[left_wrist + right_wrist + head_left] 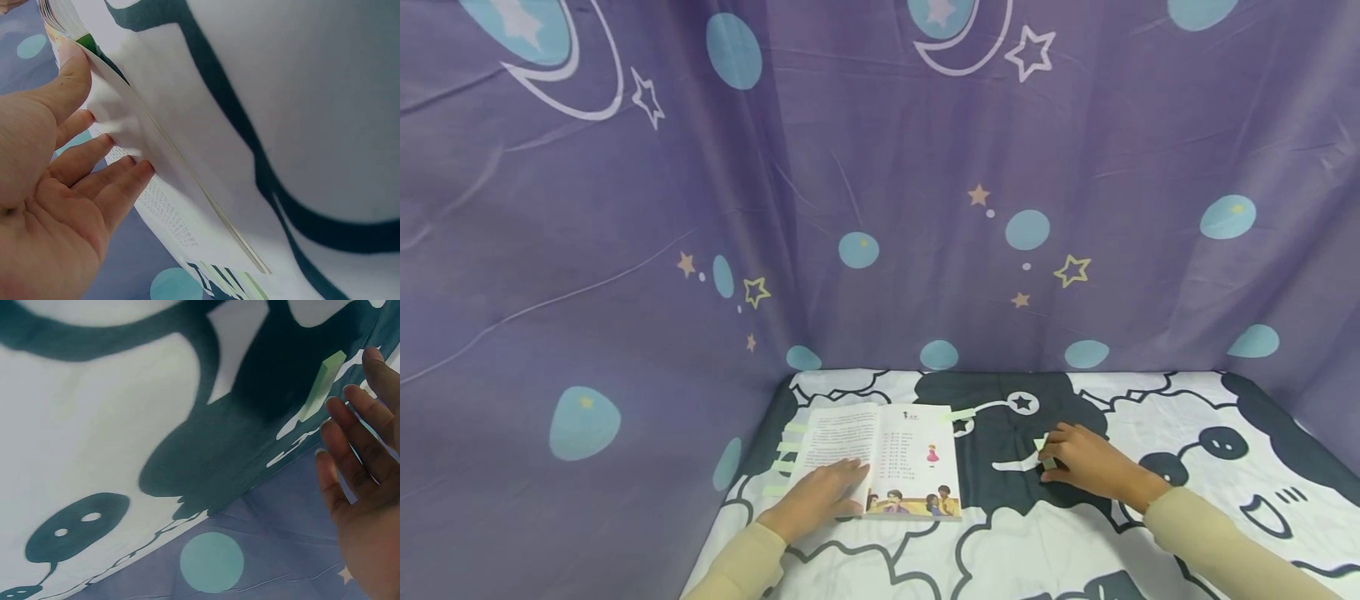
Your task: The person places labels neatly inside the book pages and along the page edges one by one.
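Note:
An open book (913, 458) lies on the patterned cloth, with printed text on its left page and a small pink figure on the right one. My left hand (823, 492) rests on the left page close to the fold, fingers extended across the paper; the left wrist view shows the thumb (76, 65) by the book's lower edge. To the right of the book, my right hand (1086, 462) is over the dark part of the cloth. Right by its fingertips is a small pale green pad of sticky notes (323, 386), partly hidden by the fingers in the head view.
Pale green sticky tabs (786, 447) stick out from the book's left edge, and another tab (962, 413) from the upper right. The black-and-white cartoon cloth (1022, 558) covers the surface. A purple curtain (910, 150) with stars and moons hangs behind and at the sides.

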